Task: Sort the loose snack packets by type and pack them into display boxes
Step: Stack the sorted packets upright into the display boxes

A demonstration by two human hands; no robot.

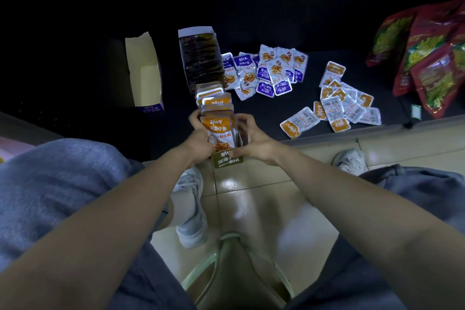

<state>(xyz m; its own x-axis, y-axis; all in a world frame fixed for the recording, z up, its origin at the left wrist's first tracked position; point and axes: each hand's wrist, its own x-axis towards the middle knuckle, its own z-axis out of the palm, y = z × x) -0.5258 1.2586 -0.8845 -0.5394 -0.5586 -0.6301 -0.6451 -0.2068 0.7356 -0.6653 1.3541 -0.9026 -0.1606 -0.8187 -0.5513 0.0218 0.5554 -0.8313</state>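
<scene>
Orange packets (218, 118) stand in a display box (227, 158) that both hands, left (198, 142) and right (254, 142), clasp at the table (327, 58) edge.

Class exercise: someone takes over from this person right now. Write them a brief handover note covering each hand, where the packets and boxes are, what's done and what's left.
Left hand and right hand: both grip the orange packets standing in the olive display box at the table edge.
Done: the dark packets box looks full.
Left: loose purple packets and loose orange packets lie on the black table; the purple box is empty.
</scene>
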